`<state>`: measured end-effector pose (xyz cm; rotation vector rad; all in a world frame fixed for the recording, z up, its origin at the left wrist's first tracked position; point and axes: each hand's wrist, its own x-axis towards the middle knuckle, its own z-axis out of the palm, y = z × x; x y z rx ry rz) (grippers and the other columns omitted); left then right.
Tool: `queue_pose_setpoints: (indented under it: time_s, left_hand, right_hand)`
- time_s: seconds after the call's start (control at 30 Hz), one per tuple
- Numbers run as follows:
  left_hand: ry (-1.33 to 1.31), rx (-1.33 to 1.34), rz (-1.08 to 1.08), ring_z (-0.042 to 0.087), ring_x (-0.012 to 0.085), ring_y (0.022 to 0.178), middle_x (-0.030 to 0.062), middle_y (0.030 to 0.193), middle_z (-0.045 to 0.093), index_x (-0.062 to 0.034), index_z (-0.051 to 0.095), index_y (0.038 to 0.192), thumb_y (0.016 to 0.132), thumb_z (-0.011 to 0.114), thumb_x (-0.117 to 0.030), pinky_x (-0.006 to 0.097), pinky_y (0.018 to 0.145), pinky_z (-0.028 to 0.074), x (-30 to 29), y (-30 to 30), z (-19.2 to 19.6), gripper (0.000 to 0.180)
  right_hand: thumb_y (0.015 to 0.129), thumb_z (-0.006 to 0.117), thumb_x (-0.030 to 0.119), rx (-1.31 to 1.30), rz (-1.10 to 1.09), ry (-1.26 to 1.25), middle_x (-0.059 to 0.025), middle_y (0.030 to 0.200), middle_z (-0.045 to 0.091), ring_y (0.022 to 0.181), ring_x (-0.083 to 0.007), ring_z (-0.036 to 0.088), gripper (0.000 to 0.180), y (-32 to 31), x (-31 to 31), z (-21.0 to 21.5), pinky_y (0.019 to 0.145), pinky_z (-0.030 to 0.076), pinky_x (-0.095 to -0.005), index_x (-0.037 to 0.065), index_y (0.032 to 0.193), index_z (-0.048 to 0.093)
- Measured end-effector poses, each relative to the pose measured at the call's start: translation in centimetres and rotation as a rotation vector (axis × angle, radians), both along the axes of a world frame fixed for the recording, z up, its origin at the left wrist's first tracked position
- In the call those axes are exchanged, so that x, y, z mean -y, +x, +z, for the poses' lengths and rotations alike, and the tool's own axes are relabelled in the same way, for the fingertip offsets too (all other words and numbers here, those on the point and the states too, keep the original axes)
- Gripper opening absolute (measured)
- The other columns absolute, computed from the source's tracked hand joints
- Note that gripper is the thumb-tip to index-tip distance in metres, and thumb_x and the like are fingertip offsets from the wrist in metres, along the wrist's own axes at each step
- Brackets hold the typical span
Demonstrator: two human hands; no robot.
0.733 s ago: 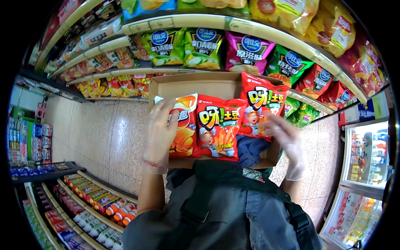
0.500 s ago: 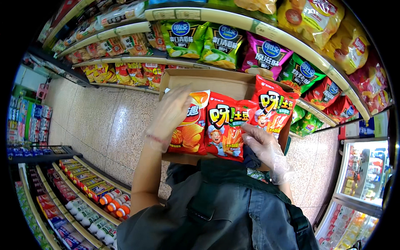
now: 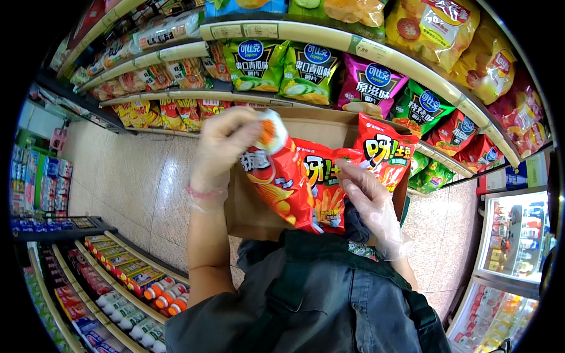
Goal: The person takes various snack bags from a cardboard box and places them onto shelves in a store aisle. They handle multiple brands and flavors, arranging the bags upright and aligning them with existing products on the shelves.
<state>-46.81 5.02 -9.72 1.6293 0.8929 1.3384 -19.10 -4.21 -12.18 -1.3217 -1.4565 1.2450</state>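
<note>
The left hand (image 3: 222, 144) pinches a tilted red bag (image 3: 282, 187); the right hand (image 3: 375, 206) meets the middle bag (image 3: 329, 200), grip unclear.

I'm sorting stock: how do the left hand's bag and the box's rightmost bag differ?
The left bag has a white top, the right bag a red one. The left hand holds the left bag's top; the right bag sits in the box. Both are mainly red.

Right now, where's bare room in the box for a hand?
Box: lower left, between its left wall and the tilted red bag; also the far strip behind the middle red bag. Crowded: right side, with the right red bag, dark cloth, right hand.
</note>
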Motion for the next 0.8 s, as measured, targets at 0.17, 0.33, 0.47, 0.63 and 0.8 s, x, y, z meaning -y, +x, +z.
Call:
queue_pose_setpoints:
  time_s: [0.17, 0.33, 0.47, 0.63, 0.8]
  left_hand:
    - [0.398, 0.806, -0.664, 0.051, 0.0168, 0.06, 0.0031, 0.061, 0.055, -0.0089, 0.052, 0.066, 0.103, 0.023, -0.042, 0.036, 0.081, 0.042, -6.0, 1.5, -1.1, 0.057]
    - [0.267, 0.984, -1.073, 0.05, 0.0122, 0.057, -0.0007, 0.056, 0.052, -0.0132, 0.048, 0.06, 0.103, 0.023, -0.036, 0.032, 0.078, 0.036, -10.2, 6.8, -4.3, 0.055]
    - [0.33, 1.298, -1.175, 0.051, 0.0069, 0.06, -0.003, 0.066, 0.057, -0.0159, 0.049, 0.066, 0.098, 0.048, -0.02, 0.029, 0.084, 0.032, -12.1, 10.1, -8.3, 0.032]
    - [0.3, 1.389, -1.039, 0.048, 0.0085, 0.064, -0.0044, 0.068, 0.053, -0.0145, 0.052, 0.078, 0.097, 0.052, -0.031, 0.033, 0.088, 0.034, -12.5, 11.0, -12.2, 0.025]
    - [0.305, 1.387, -0.997, 0.048, 0.0097, 0.066, -0.0042, 0.069, 0.052, -0.014, 0.053, 0.076, 0.096, 0.054, -0.029, 0.035, 0.091, 0.034, -12.5, 10.5, -12.7, 0.025]
  right_hand:
    - [0.1, 0.05, 0.037, -0.412, 0.221, -0.245, -0.0144, 0.134, 0.053, 0.118, -0.0225, 0.056, 0.057, -1.0, -0.6, 1.1, 0.099, 0.043, -0.0342, 0.004, 0.145, 0.038]
    - [0.1, 0.052, 0.033, -0.482, 0.272, -0.518, -0.0088, 0.118, 0.058, 0.107, -0.0142, 0.056, 0.057, -2.1, 0.4, 0.3, 0.095, 0.045, -0.0275, -0.002, 0.143, 0.038]
    - [0.098, 0.057, 0.024, -0.426, 0.279, -0.554, -0.0066, 0.121, 0.057, 0.11, -0.012, 0.053, 0.054, -2.6, 0.7, 0.6, 0.096, 0.044, -0.027, -0.002, 0.141, 0.039]
    - [0.097, 0.058, 0.022, -0.426, 0.271, -0.497, -0.0074, 0.122, 0.057, 0.111, -0.0129, 0.053, 0.051, -2.3, 0.9, -0.2, 0.096, 0.045, -0.0272, -0.002, 0.139, 0.042]
    - [0.097, 0.058, 0.021, -0.433, 0.258, -0.495, -0.0058, 0.118, 0.058, 0.105, -0.0107, 0.054, 0.048, -2.6, 0.6, -1.2, 0.089, 0.045, -0.0254, -0.001, 0.137, 0.044]
